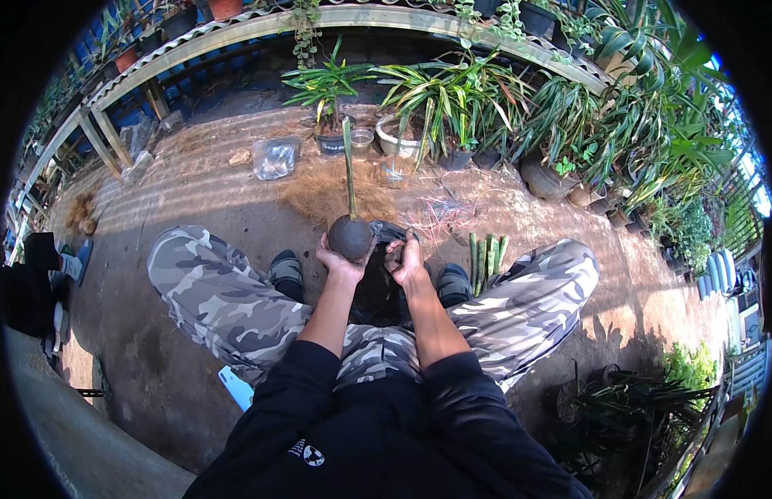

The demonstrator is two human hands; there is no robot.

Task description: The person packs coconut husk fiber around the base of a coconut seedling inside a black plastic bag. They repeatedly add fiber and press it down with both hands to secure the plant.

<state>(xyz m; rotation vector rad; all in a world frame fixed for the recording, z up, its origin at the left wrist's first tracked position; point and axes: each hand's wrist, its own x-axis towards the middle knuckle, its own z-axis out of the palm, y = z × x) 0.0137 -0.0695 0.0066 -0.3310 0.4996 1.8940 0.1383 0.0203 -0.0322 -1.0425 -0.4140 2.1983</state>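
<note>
My left hand (345, 261) cups a smooth dark ball of soil or clay (350, 238) from below. A straight green plant stem (348, 168) stands upright out of the top of the ball. To the right of the ball, my right hand (407, 257) has its fingers curled and smeared with dark soil. Whether a lump of soil sits inside those fingers cannot be made out. A black plastic bag (386, 232) shows just behind and between both hands. Below them, between my legs, lies dark material (379, 293) in shadow.
Brown fibre (317, 193) and pink-and-blue plastic strands (445, 212) lie ahead. Cut green stems (482, 262) rest by my right knee. Beyond are a clear plastic bag (276, 158), a clear tub (361, 142) and potted plants (454, 106). A phone (236, 387) lies near my left thigh; another person's foot (79, 259) is leftward.
</note>
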